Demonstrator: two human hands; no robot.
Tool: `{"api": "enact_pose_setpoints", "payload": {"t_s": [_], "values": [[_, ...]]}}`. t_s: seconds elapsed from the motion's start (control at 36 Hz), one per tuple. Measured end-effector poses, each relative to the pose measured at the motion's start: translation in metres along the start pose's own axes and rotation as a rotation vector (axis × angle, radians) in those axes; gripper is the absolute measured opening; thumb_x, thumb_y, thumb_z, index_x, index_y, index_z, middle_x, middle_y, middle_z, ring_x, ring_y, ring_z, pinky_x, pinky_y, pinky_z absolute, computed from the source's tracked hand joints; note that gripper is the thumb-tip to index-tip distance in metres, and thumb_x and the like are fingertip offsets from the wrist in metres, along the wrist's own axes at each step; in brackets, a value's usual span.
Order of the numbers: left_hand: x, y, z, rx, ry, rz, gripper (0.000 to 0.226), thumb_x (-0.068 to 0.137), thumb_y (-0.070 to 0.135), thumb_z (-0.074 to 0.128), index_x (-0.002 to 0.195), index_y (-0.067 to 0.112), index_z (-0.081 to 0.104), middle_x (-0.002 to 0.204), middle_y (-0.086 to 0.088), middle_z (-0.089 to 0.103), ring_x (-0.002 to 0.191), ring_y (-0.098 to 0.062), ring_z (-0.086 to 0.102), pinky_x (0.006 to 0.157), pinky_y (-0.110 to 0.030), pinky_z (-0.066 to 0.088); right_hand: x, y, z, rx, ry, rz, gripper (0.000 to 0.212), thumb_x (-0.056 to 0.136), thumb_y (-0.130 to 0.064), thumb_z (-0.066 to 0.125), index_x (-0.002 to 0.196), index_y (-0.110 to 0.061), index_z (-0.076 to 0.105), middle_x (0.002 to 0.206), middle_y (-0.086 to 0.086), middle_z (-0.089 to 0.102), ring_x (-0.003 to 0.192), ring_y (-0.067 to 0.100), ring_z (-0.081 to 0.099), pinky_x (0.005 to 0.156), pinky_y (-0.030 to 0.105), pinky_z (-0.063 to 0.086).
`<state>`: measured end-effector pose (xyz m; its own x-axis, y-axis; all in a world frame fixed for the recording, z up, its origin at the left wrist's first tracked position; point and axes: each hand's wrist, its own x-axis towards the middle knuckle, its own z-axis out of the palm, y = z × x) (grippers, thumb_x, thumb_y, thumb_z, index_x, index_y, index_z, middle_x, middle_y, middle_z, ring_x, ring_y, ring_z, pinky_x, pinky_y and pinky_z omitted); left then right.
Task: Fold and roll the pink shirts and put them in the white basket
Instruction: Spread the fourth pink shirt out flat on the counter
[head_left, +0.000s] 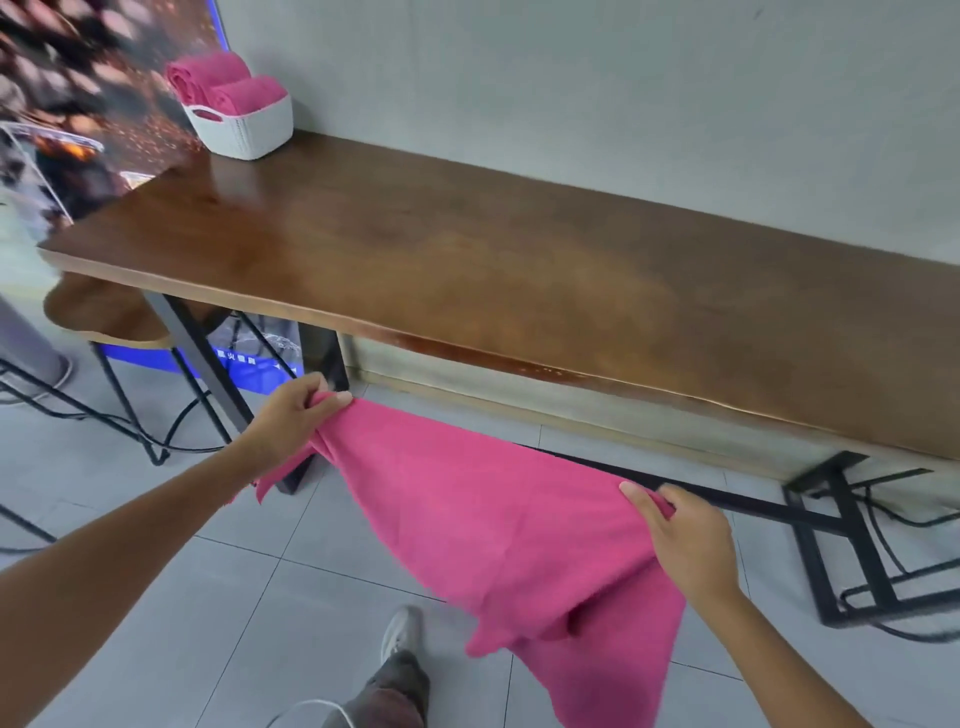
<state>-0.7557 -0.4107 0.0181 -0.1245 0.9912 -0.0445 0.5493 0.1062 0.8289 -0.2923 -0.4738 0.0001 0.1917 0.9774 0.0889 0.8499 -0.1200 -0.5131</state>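
A pink shirt (488, 519) hangs spread in the air below the front edge of the brown wooden table (467, 249), above the tiled floor. My left hand (293, 421) pinches its upper left corner. My right hand (685, 535) grips its upper right edge, lower and nearer to me. The shirt's bottom drapes down toward my legs. At the table's far left corner stands the white basket (244, 124), holding two rolled pink shirts (223, 83).
A grey wall runs behind the table. Black metal table legs (841, 540) and cables lie on the floor at right. A stool with a wooden seat (104, 317) stands at left. My shoe (400, 631) is on the tiles below the shirt.
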Motion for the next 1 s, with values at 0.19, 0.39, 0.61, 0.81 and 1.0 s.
{"api": "enact_pose_setpoints", "payload": {"t_s": [0.19, 0.39, 0.61, 0.81, 1.0], "values": [[0.011, 0.003, -0.008, 0.18, 0.004, -0.042, 0.055, 0.086, 0.042, 0.077, 0.066, 0.009, 0.038, 0.065, -0.004, 0.038, 0.062, -0.018, 0.037, 0.06, -0.033, 0.028, 0.003, -0.001, -0.019, -0.095, 0.01, 0.03, 0.07, 0.081, -0.079, 0.051, 0.058, -0.017, 0.031, 0.047, -0.002, 0.034, 0.051, 0.023, 0.048, 0.051, 0.033, 0.037], [0.028, 0.015, -0.01, 0.232, 0.124, -0.216, 0.073, 0.062, 0.08, 0.07, 0.061, 0.015, 0.037, 0.059, -0.005, 0.038, 0.057, -0.02, 0.04, 0.059, -0.036, 0.03, 0.019, -0.006, -0.031, -0.08, 0.04, 0.056, 0.07, 0.079, -0.076, 0.058, 0.059, -0.017, 0.026, 0.049, -0.004, 0.029, 0.051, 0.021, 0.038, 0.051, 0.035, 0.029], [0.051, 0.014, -0.016, 0.427, 0.142, -0.195, 0.088, 0.043, 0.1, 0.048, 0.059, 0.014, 0.036, 0.058, -0.006, 0.05, 0.061, -0.025, 0.056, 0.056, -0.037, 0.038, 0.051, 0.018, -0.027, 0.08, -0.075, -0.053, 0.032, 0.098, -0.036, 0.06, 0.076, -0.014, 0.052, 0.067, 0.002, 0.056, 0.068, 0.021, 0.053, 0.064, 0.016, 0.037], [0.076, 0.025, -0.022, 0.457, 0.14, 0.008, 0.078, 0.061, 0.08, 0.075, 0.059, 0.019, 0.027, 0.053, 0.0, 0.03, 0.052, -0.022, 0.035, 0.053, -0.036, 0.026, 0.07, 0.013, -0.03, 0.098, 0.055, 0.037, 0.027, 0.101, -0.039, 0.053, 0.079, -0.023, 0.052, 0.073, -0.006, 0.059, 0.071, 0.011, 0.055, 0.06, 0.022, 0.037], [0.107, 0.038, -0.012, 0.483, 0.227, 0.105, 0.076, 0.07, 0.065, 0.079, 0.052, 0.012, 0.028, 0.05, -0.004, 0.032, 0.059, -0.025, 0.034, 0.054, -0.038, 0.024, 0.1, 0.004, -0.034, 0.091, 0.245, 0.272, 0.053, 0.089, -0.062, 0.061, 0.07, -0.013, 0.052, 0.063, 0.004, 0.058, 0.066, 0.023, 0.054, 0.055, 0.033, 0.033]]}}
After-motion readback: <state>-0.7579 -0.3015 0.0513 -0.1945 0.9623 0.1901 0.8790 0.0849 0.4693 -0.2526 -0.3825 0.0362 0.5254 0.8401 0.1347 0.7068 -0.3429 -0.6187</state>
